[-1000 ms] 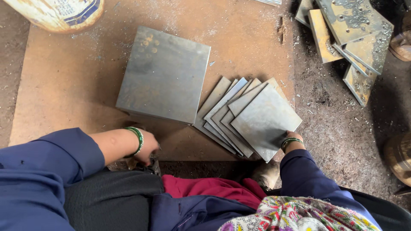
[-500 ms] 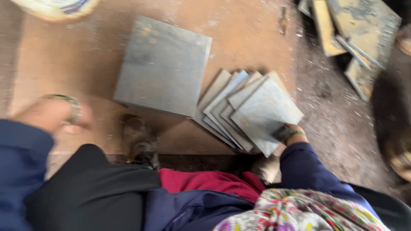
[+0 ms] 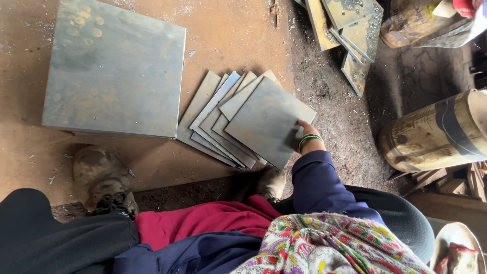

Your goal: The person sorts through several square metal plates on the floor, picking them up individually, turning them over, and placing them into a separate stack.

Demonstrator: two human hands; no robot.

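**Left hand out of frame, right hand on the top plate**

Biggest change: your view has moved in and swung right since a second ago. The big square steel plate (image 3: 114, 68) now fills the upper left, lying flat on the rusty brown surface (image 3: 228, 30), same spot relative to the fan as before.

The fanned stack of smaller plates (image 3: 218, 127) sits just beside the big plate's right edge, overlapping like cards. It hasn't shifted across the three pictures.

Your left hand was low by your knee a second ago, swung out to the left half a second ago, and is now not in view at all. Can't tell what it holds.

Your right hand (image 3: 303, 133) stayed put on the lower right edge of the top plate (image 3: 266, 122). Its grip looks closed on that edge, fingers mostly hidden under the plate, green bangle (image 3: 309, 140) at the wrist. That plate lies on top of the fan, tilted corner-down toward you.

Judgement: only the right hand is working the plates now; top plate is the one in hand, rest untouched.

Around it: scrap plate offcuts (image 3: 350, 35) on the dirt floor upper right, a worn drum (image 3: 436, 132) right, your dusty shoe (image 3: 99, 177) at the surface's near edge.
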